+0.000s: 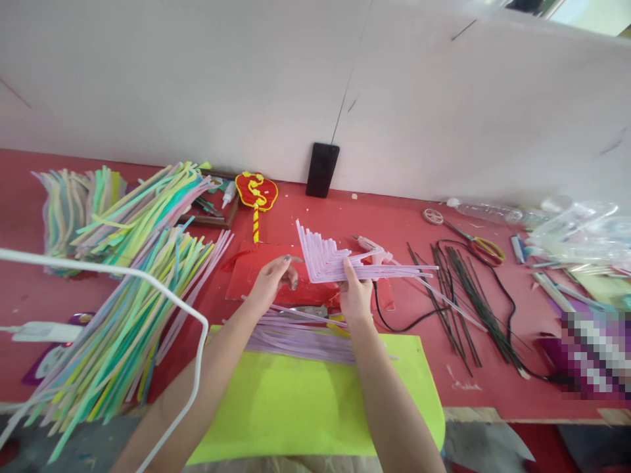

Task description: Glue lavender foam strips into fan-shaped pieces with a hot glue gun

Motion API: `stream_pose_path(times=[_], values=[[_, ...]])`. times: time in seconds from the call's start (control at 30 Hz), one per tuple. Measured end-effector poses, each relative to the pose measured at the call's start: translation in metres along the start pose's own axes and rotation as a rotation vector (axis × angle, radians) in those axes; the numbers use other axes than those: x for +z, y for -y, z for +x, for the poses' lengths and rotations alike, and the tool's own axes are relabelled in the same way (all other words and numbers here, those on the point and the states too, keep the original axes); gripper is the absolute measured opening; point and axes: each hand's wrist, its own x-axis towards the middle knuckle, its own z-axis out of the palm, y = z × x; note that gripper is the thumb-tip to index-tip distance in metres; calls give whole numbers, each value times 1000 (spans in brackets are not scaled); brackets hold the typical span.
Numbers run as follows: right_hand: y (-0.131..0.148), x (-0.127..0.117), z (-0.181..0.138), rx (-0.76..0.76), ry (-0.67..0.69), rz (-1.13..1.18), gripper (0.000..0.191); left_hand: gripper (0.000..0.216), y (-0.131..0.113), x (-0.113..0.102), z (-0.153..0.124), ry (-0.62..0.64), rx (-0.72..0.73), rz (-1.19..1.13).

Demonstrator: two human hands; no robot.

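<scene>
My right hand [355, 293] is closed on a fan of bent lilac strips [329, 259], held up above the red table [389, 217]; their long ends point right. My left hand [274, 278] hovers just left of the fan with fingers curled loosely apart, holding nothing I can see. Under both hands lie a red sheet [256, 266] and a loose pile of straight lilac strips [300, 338], which rests on the far edge of a lime-green sheet [315, 401].
Heaps of pastel strips [123, 309] fill the left side. A glue gun [371, 247] with a black cord, dark green wires [468, 295], scissors [480, 244], a black phone [322, 169] against the white wall, a red-and-yellow ornament [256, 192] and plastic bags [582, 233] are around.
</scene>
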Motion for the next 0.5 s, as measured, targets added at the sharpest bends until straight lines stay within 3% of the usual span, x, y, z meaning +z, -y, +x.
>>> stream_pose_path(times=[0.3, 0.5], values=[[1, 2, -1, -1, 4, -20, 33, 44, 5, 2, 2, 7, -13, 339], [2, 3, -2, 12, -8, 25, 31, 37, 4, 1, 2, 3, -1, 406]])
